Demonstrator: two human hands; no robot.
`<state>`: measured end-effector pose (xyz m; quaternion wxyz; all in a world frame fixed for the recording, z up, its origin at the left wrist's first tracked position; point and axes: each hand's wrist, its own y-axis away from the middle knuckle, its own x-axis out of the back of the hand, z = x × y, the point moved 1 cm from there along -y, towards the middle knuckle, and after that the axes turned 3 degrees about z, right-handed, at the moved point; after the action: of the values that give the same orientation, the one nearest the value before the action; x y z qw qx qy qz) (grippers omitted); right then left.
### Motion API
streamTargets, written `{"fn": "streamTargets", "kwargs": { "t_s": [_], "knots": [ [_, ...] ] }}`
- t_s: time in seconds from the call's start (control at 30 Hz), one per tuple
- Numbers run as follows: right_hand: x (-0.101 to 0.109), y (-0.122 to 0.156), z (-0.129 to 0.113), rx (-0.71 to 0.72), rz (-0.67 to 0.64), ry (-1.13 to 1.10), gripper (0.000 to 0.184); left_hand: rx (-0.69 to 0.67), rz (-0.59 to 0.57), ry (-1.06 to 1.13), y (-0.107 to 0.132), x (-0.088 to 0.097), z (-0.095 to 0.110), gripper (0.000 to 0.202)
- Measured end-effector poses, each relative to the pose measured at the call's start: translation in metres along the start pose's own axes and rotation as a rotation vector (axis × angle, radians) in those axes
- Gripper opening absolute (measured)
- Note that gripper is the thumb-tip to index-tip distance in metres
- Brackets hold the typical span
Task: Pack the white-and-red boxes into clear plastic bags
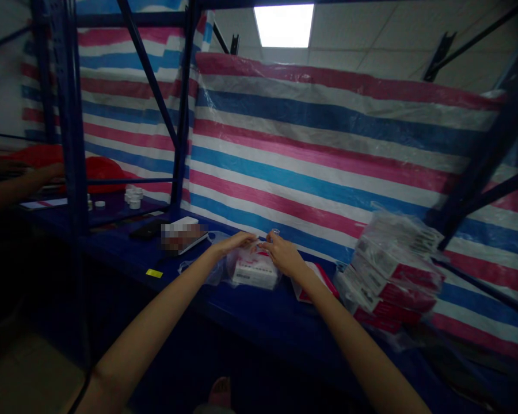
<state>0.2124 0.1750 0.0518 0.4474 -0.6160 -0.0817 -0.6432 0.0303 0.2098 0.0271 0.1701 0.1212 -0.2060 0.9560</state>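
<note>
**Hands at the mouth of a bagged box**

Hands meet over a small white-and-red box in a clear plastic bag (252, 270), which lies on the blue worktop (250, 313) in front of the striped tarpaulin (328, 149). The left hand (233, 242) rests on the bag's upper left edge and the right hand (285, 254) on its upper right; the fingers of both curl down onto the plastic, though the dim picture does not show whether they pinch it or merely touch it. Judging by this, the step in hand is work at the bag's opening, with the box already inside. The next move likely calls for a firm hold of the loose film on both sides while the box stays flat.

A flat red-and-white packet (317, 282) lies just beside the right wrist, and a stack of bagged boxes (391, 270) leans at the right, well apart from the hands. To the left lie a dark phone-like thing (147, 230) and, farther off, small white caps (133, 197). Another person's arm (17, 184) shows at the far left edge.
</note>
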Motion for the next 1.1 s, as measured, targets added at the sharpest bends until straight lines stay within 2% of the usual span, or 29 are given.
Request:
{"fn": "streamTargets", "kwargs": {
  "t_s": [0.07, 0.17, 0.27, 0.37, 0.47, 0.57, 0.63, 0.77, 0.9, 0.93, 0.97, 1.03, 1.07, 1.1],
  "knots": [
    [-0.004, 0.000, -0.007, 0.003, 0.019, 0.148, 0.035, -0.010, -0.017, 0.032, -0.004, 0.001, -0.009, 0.032],
    [-0.015, -0.002, -0.015, 0.015, 0.060, 0.253, 0.036, -0.039, -0.069, 0.036, -0.010, -0.001, -0.019, 0.017],
    [-0.022, -0.003, -0.019, 0.007, 0.088, 0.255, 0.038, -0.070, -0.050, -0.066, -0.014, -0.005, -0.023, 0.028],
    [-0.022, -0.003, -0.020, -0.004, 0.116, 0.213, 0.042, -0.100, 0.069, -0.221, -0.015, -0.005, -0.022, 0.017],
    [-0.017, 0.003, -0.018, -0.020, 0.140, 0.120, 0.040, -0.104, 0.219, -0.325, -0.012, 0.005, -0.022, 0.021],
    [-0.016, 0.022, -0.014, -0.059, 0.169, -0.048, 0.036, -0.085, 0.406, -0.480, -0.001, 0.021, -0.029, 0.023],
    [-0.019, 0.041, -0.014, -0.074, 0.143, -0.145, 0.036, -0.061, 0.480, -0.591, 0.009, 0.027, -0.037, 0.019],
    [-0.025, 0.069, -0.024, -0.059, 0.030, -0.217, 0.035, -0.045, 0.479, -0.744, 0.021, 0.023, -0.053, 0.015],
    [-0.020, 0.065, -0.031, -0.065, -0.006, -0.177, 0.036, -0.047, 0.402, -0.765, 0.020, 0.020, -0.065, 0.020],
    [-0.019, 0.059, -0.029, -0.068, -0.024, -0.181, 0.042, -0.049, 0.371, -0.753, 0.020, 0.021, -0.068, 0.021],
    [-0.018, 0.052, -0.027, -0.070, -0.056, -0.196, 0.057, -0.052, 0.341, -0.740, 0.020, 0.021, -0.071, 0.022],
    [-0.021, 0.033, -0.020, -0.068, -0.163, -0.254, 0.100, -0.062, 0.300, -0.720, 0.021, 0.021, -0.076, 0.026],
    [-0.024, 0.023, -0.017, -0.072, -0.233, -0.284, 0.115, -0.068, 0.289, -0.715, 0.022, 0.020, -0.078, 0.028],
    [-0.028, 0.013, -0.013, -0.081, -0.312, -0.310, 0.122, -0.072, 0.281, -0.714, 0.023, 0.019, -0.081, 0.029]
  ]
}}
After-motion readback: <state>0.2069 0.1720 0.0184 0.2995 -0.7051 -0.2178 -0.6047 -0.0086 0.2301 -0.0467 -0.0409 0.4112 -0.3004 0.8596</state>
